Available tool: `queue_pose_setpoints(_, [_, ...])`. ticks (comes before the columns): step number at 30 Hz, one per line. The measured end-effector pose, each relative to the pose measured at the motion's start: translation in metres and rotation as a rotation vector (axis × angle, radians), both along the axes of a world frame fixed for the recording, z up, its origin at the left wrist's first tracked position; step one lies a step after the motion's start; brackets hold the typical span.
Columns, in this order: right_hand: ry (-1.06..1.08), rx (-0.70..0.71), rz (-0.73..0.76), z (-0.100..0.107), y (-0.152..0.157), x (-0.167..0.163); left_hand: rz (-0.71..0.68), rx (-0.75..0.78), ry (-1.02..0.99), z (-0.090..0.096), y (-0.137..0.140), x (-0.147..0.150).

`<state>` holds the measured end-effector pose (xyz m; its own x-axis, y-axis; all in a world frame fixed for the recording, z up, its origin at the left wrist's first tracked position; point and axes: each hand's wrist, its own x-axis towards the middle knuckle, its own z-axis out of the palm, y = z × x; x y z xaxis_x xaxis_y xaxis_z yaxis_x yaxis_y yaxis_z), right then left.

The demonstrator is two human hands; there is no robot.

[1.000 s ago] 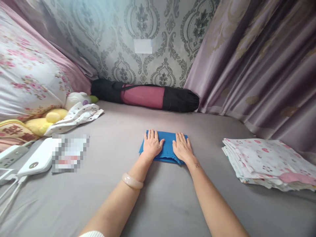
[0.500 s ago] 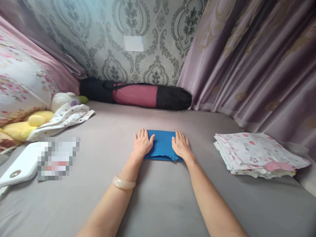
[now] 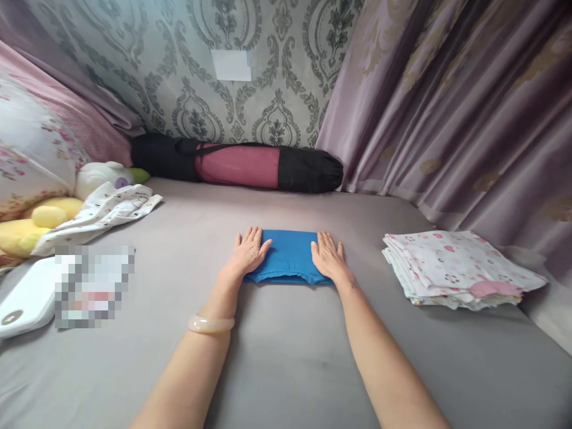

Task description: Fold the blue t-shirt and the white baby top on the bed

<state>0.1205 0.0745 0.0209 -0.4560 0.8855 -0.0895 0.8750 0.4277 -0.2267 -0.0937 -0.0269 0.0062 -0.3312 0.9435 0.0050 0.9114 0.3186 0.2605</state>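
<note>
A folded blue cloth (image 3: pixel 290 253), perhaps a garment, lies flat on the grey sheet (image 3: pixel 286 357) in front of me. Its near edge is slightly gathered and curves inward. My left hand (image 3: pixel 250 250) rests flat on the cloth's left edge, fingers stretched forward and thumb apart. On the right edge lies my right hand (image 3: pixel 329 255), also flat with its fingers spread. Neither hand grips the fabric. A pale bangle (image 3: pixel 211 324) circles my left forearm.
A stack of folded printed cloths (image 3: pixel 456 268) sits at right. Across the back lies a long black and red bag (image 3: pixel 236 165). At left are a white device (image 3: pixel 31 298), a blurred flat item (image 3: pixel 96 292), a patterned cloth (image 3: pixel 102 214) and plush toys (image 3: pixel 49 217). Curtains (image 3: pixel 424 107) hang at right.
My left hand has slid a little to the left, and the blue cloth looks wider and flatter, its near edge straighter. My right hand stays on its edge. The view has shifted slightly.
</note>
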Motion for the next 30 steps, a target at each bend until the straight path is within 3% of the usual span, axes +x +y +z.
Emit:
queue_pose_setpoints(6, [0.053,0.148,0.072,0.008,-0.009,-0.008,0.03,0.121,0.103,0.006,0.003,0.01])
queue_pose_setpoints(20, [0.03,0.051,0.063,0.0,-0.012,-0.012,0.052,0.086,0.094,-0.001,0.004,0.017])
queue_pose_setpoints(30, [0.016,0.192,0.086,0.0,-0.02,-0.02,0.064,0.132,0.151,0.004,0.005,0.029])
